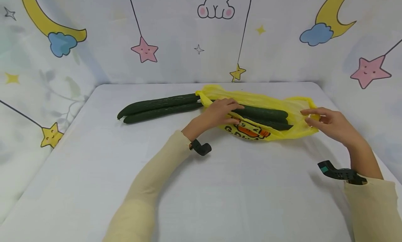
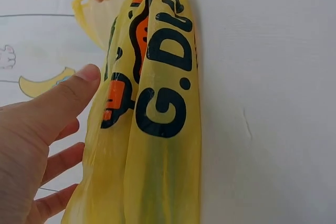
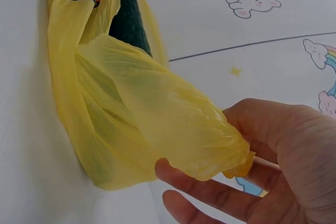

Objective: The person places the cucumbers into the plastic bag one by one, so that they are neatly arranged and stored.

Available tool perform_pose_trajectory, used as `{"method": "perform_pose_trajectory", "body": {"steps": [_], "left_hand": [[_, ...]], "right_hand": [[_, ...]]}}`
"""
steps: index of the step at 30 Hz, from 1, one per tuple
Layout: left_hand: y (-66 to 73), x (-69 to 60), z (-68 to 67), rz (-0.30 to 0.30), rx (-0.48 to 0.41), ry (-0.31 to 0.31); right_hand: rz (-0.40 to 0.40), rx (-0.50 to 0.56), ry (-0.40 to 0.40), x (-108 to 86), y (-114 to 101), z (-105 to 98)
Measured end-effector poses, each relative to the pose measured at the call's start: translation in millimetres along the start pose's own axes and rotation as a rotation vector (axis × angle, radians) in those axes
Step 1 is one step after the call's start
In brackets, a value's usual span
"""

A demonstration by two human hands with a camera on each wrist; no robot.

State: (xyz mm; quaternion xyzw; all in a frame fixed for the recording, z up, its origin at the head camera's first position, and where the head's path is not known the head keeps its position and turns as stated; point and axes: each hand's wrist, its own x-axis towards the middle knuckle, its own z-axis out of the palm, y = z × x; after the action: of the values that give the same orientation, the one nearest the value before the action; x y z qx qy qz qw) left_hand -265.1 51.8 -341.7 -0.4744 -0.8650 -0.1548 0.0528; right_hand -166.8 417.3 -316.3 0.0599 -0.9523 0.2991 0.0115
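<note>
A yellow plastic bag (image 1: 273,99) (image 2: 163,161) with dark lettering lies across the table. Two dark green cucumbers (image 1: 157,104) stick out past its left end, and two cucumber ends (image 1: 263,113) show through its opening; whether these are the same ones is hidden. The left hand (image 1: 216,114) (image 2: 42,129) lies over the bag's left half, fingers spread and touching the bag and a cucumber. At the bag's right end, the right hand (image 1: 333,125) (image 3: 283,156) pinches the gathered plastic edge, its lower fingers loosely extended.
The table (image 1: 220,193) has a white cover. A printed cloth (image 1: 176,36) with moons, stars and clouds stands behind it and at both sides. Each wrist wears a black strap with a mount.
</note>
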Motion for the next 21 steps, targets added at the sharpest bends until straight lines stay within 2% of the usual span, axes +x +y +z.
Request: {"method": "perform_pose_trajectory", "body": {"steps": [4,9,14,21], "left_hand": [[-2.3,-10.4,-3.0,0.019,0.004,0.032],[-7.5,-22.7,-8.8,0.055,-0.05,0.11],[-12.0,-33.4,-14.0,0.085,-0.09,0.182],[-20.3,-49.0,-16.9,0.13,-0.121,0.246]], "right_hand": [[-0.021,0.016,0.015,-0.7,0.1,0.7],[-0.033,0.027,0.021,-0.6,0.3,1.2],[-0.027,0.022,0.013,0.0,1.3,1.3],[-0.001,0.005,-0.012,0.2,-0.5,1.2]]}}
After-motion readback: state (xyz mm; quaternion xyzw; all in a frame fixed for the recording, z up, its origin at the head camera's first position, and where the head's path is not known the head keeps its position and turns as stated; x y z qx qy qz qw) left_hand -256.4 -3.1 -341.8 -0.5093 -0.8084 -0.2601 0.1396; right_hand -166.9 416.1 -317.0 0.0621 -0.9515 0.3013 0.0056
